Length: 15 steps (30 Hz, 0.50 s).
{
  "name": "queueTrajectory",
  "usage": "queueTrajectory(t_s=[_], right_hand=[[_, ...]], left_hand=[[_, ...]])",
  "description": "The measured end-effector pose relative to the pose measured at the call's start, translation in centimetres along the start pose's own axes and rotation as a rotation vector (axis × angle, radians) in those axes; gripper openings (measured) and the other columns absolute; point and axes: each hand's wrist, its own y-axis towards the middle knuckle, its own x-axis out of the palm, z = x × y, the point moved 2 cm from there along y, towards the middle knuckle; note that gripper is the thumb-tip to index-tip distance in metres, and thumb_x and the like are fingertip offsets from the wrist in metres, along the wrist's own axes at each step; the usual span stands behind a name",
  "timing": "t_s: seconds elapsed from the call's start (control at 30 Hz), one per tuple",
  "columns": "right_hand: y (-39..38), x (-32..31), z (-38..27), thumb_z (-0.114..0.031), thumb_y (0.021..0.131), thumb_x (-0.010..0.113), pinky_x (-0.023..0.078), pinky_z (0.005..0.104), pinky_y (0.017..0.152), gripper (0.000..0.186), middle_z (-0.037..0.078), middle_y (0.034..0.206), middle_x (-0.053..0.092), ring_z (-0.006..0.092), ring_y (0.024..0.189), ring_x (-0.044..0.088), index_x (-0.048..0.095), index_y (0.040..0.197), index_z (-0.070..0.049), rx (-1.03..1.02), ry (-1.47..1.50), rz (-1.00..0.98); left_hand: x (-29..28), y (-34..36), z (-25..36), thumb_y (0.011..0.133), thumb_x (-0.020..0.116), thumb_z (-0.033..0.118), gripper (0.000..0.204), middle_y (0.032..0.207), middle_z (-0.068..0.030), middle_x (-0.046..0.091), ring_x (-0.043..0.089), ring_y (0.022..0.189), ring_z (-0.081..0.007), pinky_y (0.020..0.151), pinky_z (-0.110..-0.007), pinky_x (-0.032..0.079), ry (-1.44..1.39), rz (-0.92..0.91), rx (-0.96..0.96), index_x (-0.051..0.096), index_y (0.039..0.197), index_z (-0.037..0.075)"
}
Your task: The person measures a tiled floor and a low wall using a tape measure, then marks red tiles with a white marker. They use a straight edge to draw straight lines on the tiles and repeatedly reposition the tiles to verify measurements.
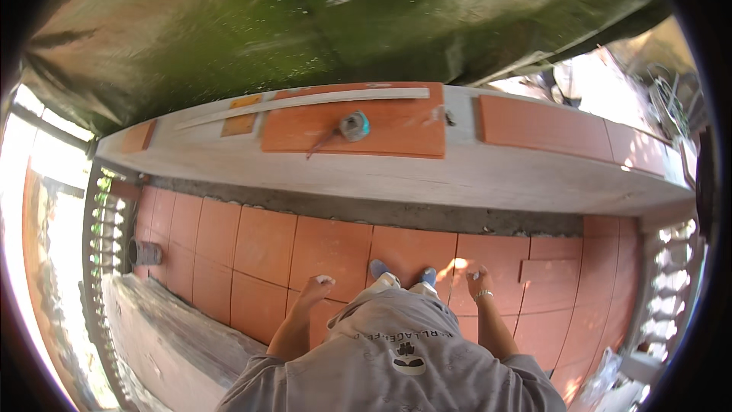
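Note:
My left hand (317, 288) hangs over the tiled floor to the left of my body, its fingers curled closed and whitish at the tips. To the right, my right hand (479, 281) is likewise curled, pale marks on its fingers and a bracelet at the wrist. I see nothing held in either one. Ahead of both, on a pale ledge (343, 175), lies a large orange tile (404, 131). A tape measure (354, 127) sits on that tile beside a thin dark reddish tool (323, 142). Along its far edge runs a long whitish strip (343, 97).
Terracotta floor tiles (263, 240) surround my feet. More tiles (541, 128) lie on the ledge's right part. A grey bucket-like container (145, 252) stands at left, near a long pale slab (164, 336). Balusters line both sides; a green tarpaulin (320, 23) hangs beyond the ledge.

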Motion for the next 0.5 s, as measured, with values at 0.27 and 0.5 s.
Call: queueTrajectory(t_s=[0.27, 0.5], right_hand=[[7.0, 3.4, 3.7, -0.024, 0.096, 0.052, 0.051, 0.0325, 0.072, 0.026, 0.006, 0.096, 0.069, 0.0164, 0.086, 0.065, 0.060, 0.118, -0.012, -0.841, -1.175, -0.040], [9.2, 3.6, -1.3, -0.022, 0.083, 0.070, 0.052, 0.0385, 0.092, 0.024, 0.011, 0.118, 0.066, 0.0287, 0.111, 0.062, 0.069, 0.104, -0.010, -0.222, 0.067, -0.306]], left_hand=[[0.7, 1.0, -2.2, 0.088, 0.069, 0.029, 0.031, 0.091, -0.0090, 0.073, 0.068, 0.082, -0.0157, 0.073, -0.033, 0.054, 0.026, 0.104, 0.045, 0.074, 0.106, 0.003], [-0.5, -0.6, -2.9, 0.085, 0.068, 0.037, 0.039, 0.104, -0.0158, 0.073, 0.070, 0.097, -0.0313, 0.087, -0.040, 0.053, 0.052, 0.147, -0.013, 0.074, 0.107, 0.006]])
